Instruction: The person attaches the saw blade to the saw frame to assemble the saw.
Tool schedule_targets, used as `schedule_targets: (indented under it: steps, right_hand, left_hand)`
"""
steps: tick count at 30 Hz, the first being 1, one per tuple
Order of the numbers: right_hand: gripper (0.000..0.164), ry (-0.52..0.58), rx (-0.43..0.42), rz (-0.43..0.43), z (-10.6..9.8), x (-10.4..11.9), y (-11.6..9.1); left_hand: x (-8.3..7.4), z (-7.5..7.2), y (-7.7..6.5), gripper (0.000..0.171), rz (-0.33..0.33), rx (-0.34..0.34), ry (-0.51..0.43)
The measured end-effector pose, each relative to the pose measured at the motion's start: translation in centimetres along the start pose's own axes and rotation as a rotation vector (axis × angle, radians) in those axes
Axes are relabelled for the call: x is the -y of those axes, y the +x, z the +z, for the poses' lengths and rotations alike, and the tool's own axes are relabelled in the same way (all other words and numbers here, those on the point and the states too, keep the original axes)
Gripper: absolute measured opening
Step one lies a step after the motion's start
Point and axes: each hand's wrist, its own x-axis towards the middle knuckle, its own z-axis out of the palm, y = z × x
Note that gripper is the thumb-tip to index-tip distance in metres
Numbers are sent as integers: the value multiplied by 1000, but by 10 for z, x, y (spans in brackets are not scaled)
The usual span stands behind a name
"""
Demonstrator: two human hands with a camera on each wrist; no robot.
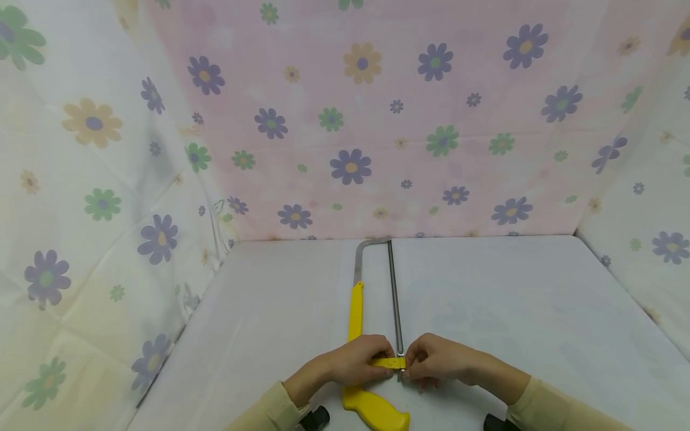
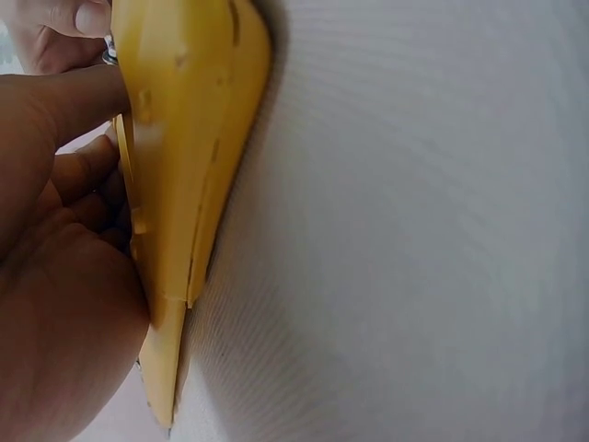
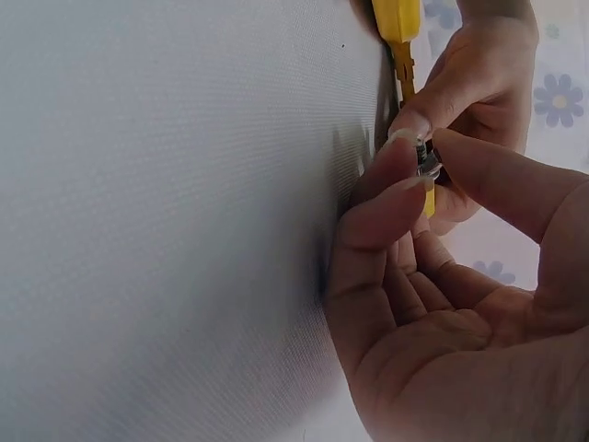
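A hacksaw with a yellow frame (image 1: 356, 308) lies on the white table, its bent metal bow (image 1: 372, 240) away from me and its yellow handle (image 1: 380, 410) close by. The metal blade (image 1: 395, 293) runs along its right side down to a short yellow crosspiece (image 1: 389, 363). My left hand (image 1: 356, 362) lies across the frame and grips the crosspiece between thumb and fingers. At the crosspiece's end, my right hand (image 1: 444, 362) pinches a small metal fastener (image 3: 426, 164) with thumb and fingertips. Those fingers hide much of the fastener.
The white tabletop (image 1: 512, 299) stretches out on both sides of the saw. Flower-patterned cloth (image 1: 350, 131) stands at the back and on both sides. Black wrist devices (image 1: 315, 418) show at the lower edge.
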Motion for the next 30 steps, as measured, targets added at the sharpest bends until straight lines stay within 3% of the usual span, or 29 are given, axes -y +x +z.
schedule_targets:
  steps: [13,20,30]
  right_hand:
    - [12,123,80,-56,-10,-9,6]
    - [6,-14,-41,-163,-12,-13,13]
    - [6,-85,-11,-86,-8,-6,4]
  left_hand:
    - [-2,-4,0,12,8,-1,-15]
    - [-3,-4,0,12,17,-3,-43]
    - [-3,-2,-2,11,18,18,-46]
